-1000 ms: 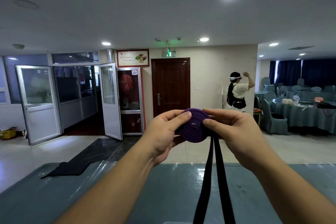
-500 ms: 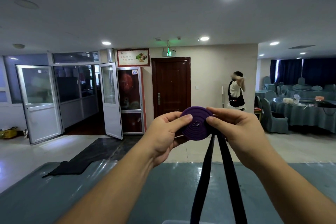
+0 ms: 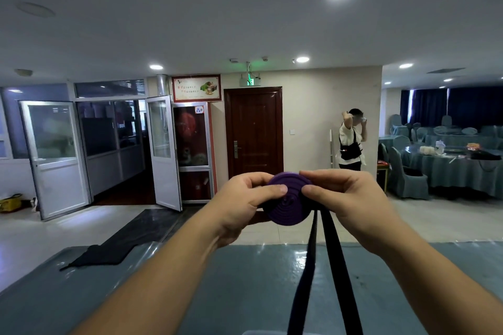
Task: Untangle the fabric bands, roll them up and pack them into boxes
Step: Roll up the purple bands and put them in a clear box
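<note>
Since a second ago the purple coil has grown another turn, both hands, left and right, pinching it while its tail shortens toward packing.

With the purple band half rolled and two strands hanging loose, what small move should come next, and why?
Probably another turn of the roll: the left hand and right hand pinch its edges above the table, and two unrolled strands hang below, so winding isn't finished and it isn't ready to box.
</note>
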`<state>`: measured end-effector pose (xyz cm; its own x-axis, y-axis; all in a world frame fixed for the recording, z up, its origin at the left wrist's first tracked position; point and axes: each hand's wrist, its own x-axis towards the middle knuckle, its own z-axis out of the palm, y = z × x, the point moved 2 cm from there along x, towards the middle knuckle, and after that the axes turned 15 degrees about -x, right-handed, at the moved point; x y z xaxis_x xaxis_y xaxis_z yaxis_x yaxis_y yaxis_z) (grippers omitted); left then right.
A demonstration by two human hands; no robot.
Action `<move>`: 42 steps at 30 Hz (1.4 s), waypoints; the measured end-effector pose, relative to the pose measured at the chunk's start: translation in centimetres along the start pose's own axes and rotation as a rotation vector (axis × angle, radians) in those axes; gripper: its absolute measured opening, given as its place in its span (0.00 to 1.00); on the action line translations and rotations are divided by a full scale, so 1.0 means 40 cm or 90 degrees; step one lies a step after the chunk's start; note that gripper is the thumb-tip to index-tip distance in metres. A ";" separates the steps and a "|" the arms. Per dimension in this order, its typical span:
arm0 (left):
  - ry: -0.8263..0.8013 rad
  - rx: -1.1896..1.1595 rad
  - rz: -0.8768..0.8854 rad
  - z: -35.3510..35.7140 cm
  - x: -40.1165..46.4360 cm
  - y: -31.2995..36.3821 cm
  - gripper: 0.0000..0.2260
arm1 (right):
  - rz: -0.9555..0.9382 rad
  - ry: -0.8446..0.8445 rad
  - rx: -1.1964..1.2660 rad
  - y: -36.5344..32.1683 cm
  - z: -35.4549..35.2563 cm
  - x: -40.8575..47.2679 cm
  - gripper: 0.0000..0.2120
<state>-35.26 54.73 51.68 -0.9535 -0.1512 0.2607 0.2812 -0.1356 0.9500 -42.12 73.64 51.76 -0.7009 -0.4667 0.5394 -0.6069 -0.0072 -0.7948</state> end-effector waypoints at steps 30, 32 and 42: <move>0.002 -0.124 0.003 0.018 0.007 0.000 0.14 | 0.007 0.046 0.047 -0.012 0.005 0.014 0.12; 0.012 -0.126 0.002 0.022 0.005 -0.007 0.13 | 0.006 0.033 0.030 -0.009 0.000 0.016 0.13; -0.017 -0.036 -0.050 0.015 -0.007 0.003 0.16 | -0.007 -0.045 -0.084 -0.008 -0.020 0.011 0.12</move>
<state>-35.03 55.36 51.81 -0.9752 -0.1119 0.1907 0.2101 -0.2008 0.9568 -42.52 74.16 52.48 -0.6683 -0.5286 0.5233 -0.6617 0.1011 -0.7429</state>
